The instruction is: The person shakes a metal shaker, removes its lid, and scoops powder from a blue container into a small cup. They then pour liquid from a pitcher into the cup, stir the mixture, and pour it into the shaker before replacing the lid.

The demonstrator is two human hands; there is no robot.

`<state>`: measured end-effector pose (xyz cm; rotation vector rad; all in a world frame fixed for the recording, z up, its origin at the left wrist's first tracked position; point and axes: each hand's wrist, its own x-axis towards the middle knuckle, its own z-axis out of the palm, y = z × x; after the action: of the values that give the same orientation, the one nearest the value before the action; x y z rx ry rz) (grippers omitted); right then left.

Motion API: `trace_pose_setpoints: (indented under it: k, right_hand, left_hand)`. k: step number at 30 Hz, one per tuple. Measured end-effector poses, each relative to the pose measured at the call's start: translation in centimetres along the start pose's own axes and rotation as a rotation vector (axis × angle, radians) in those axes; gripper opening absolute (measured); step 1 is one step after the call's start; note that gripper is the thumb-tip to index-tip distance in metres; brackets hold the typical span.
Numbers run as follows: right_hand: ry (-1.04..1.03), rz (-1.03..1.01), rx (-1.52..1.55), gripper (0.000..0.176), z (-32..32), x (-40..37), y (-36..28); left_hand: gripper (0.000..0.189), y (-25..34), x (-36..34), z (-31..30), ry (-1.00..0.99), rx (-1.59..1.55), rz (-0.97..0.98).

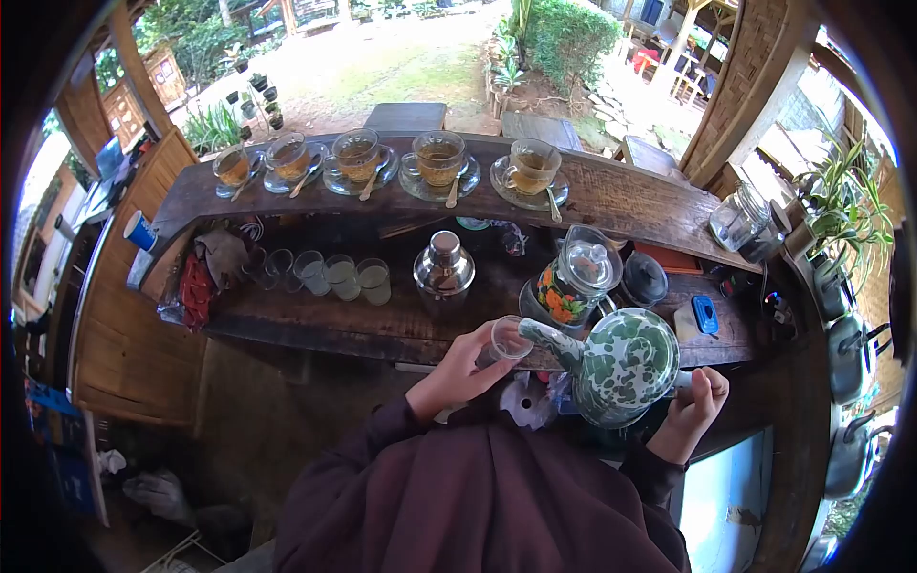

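My left hand is wrapped round a small clear glass, held above the front edge of the lower counter. My right hand grips the handle of a green and white speckled teapot. The teapot's spout points left, its tip at the rim of the glass. Whether liquid flows cannot be made out. Just behind the teapot stands a glass pitcher by a container with a flower pattern. A metal shaker stands upright behind my left hand.
Several glass cups of tea on saucers with spoons line the raised wooden shelf. Small glasses stand on the lower counter at left, near a red cloth. At right are a dark lidded pot, a blue-lidded box and jars.
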<state>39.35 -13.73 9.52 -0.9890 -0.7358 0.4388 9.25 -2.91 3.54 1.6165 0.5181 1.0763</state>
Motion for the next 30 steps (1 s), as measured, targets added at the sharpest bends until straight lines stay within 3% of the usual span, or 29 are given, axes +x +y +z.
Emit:
trace_pose_setpoints:
  k: [12, 23, 30]
  right_hand:
    - [-0.11, 0.014, -0.046, 0.019, 0.4, 0.4, -0.3]
    - [-0.005, 0.06, 0.04, 0.017, 1.5, -0.4, 0.0]
    - [-0.042, 0.086, 0.084, 0.017, 0.9, -0.6, 1.0]
  left_hand:
    - [0.037, 0.0, -0.1, -0.3, 0.04, 0.017, -0.018]
    - [0.04, 0.3, -0.7, -0.7, 0.043, 0.03, -0.001]
    - [0.042, 0.6, -0.6, -0.5, 0.057, 0.089, 0.058]
